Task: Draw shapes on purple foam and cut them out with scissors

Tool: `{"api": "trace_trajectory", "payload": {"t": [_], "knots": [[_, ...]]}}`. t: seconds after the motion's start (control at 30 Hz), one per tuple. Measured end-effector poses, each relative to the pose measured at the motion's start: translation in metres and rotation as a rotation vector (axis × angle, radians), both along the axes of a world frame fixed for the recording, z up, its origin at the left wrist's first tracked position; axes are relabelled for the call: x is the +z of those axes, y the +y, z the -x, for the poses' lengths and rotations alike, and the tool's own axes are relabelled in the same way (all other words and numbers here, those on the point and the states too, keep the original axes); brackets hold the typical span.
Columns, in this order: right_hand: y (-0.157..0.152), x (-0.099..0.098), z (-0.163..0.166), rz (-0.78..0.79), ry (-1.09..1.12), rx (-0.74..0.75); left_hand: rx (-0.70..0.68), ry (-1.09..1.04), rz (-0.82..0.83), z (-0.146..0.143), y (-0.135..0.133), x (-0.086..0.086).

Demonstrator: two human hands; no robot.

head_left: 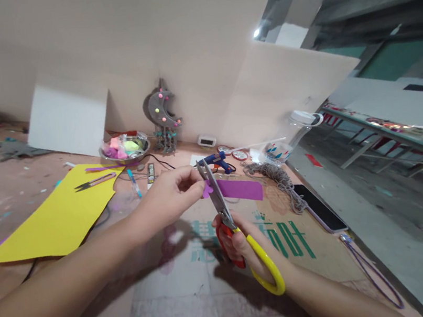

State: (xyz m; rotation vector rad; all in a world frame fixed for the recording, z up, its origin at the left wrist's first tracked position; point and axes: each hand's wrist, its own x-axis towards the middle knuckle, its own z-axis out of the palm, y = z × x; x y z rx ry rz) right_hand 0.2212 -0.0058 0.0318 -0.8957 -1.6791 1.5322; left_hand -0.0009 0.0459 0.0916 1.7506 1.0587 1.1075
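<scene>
Between the thumb and fingertips of my left hand [173,193] is a small light-purple paper piece [205,190] with a rounded edge. My right hand [244,249] grips scissors [221,210] with one red and one yellow handle loop. Their blades point up and away, slightly apart, right at the purple paper piece. Just beyond the blades, a flat purple strip [242,189] shows over the cardboard [200,298]; whether it joins the small piece I cannot tell. A blue glue gun [215,159] lies behind the blade tips.
Left lies a yellow sheet [53,219] with thread snips [96,182] on it. Behind are a bowl of coloured material [126,149] and a grey moon ornament [162,110]. At right are grey yarn [279,183], a phone [320,208] and a clear bottle [300,126] near the table edge.
</scene>
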Motion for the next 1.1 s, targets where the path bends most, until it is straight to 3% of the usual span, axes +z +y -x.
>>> {"api": "trace_trajectory", "payload": {"t": [1.1], "knots": [[0.003,0.003,0.000,0.039,-0.044,-0.029,0.063,0.135,0.020,0.010,0.002,0.013]]}}
